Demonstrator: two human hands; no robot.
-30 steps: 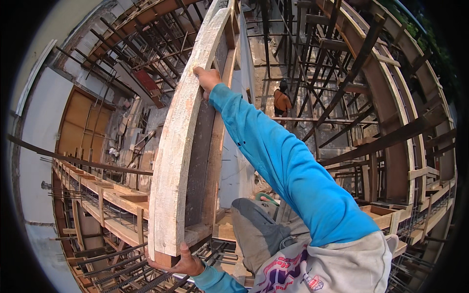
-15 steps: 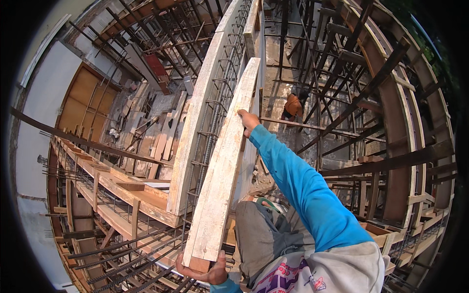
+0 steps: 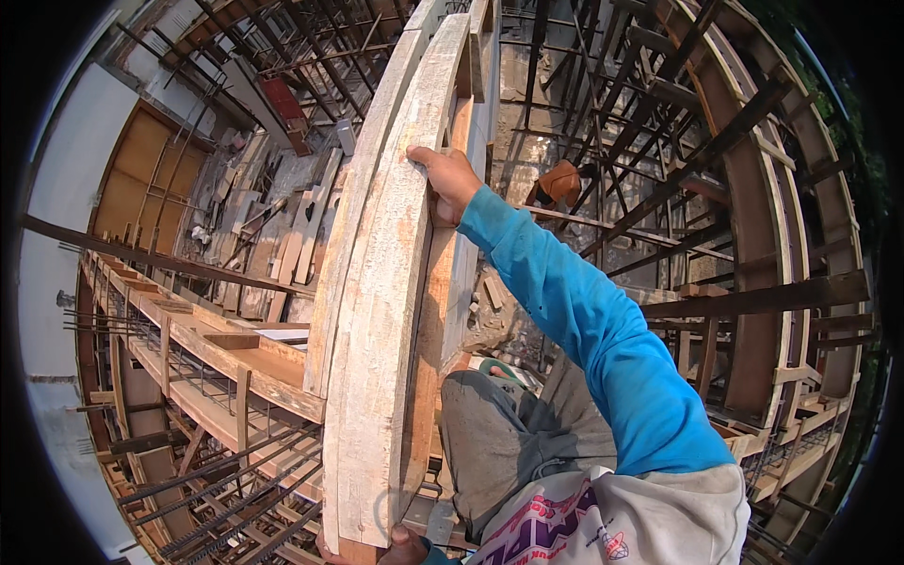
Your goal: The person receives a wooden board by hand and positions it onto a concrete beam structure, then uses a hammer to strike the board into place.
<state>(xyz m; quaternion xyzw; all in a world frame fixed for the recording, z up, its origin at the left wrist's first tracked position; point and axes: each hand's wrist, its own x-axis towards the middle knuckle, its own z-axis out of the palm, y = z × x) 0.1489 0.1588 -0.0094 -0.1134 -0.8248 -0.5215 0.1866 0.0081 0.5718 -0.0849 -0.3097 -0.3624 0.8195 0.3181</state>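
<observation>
- Several dark reinforcing bars [image 3: 247, 478] lie at lower left, just below an open timber trough [image 3: 273, 391]; a hem or sleeve could snag on their ends if the person leans that way.
- Next comes a pale board [image 3: 330, 292], alongside the load. Whether the two touch I cannot tell; if they do, the load could catch or knock it.
- In the middle is the whitish timber panel [image 3: 381, 311], lengthwise in front of the person, its near end at the lower edge. Its length could make the far end swing or dip if the hands move unevenly.
- The left hand [image 3: 405, 546] grasps that near end, thumb on the right, fingertips on the left; its palm is hidden. Fingers could get pinched underneath.
- The right hand [image 3: 452, 179] grips the right edge, thumb on the face, other fingers mostly hidden behind. A slip here could let the panel tip.
- Further right, a co-worker in orange [image 3: 557, 184] is below, at risk if anything drops.
</observation>
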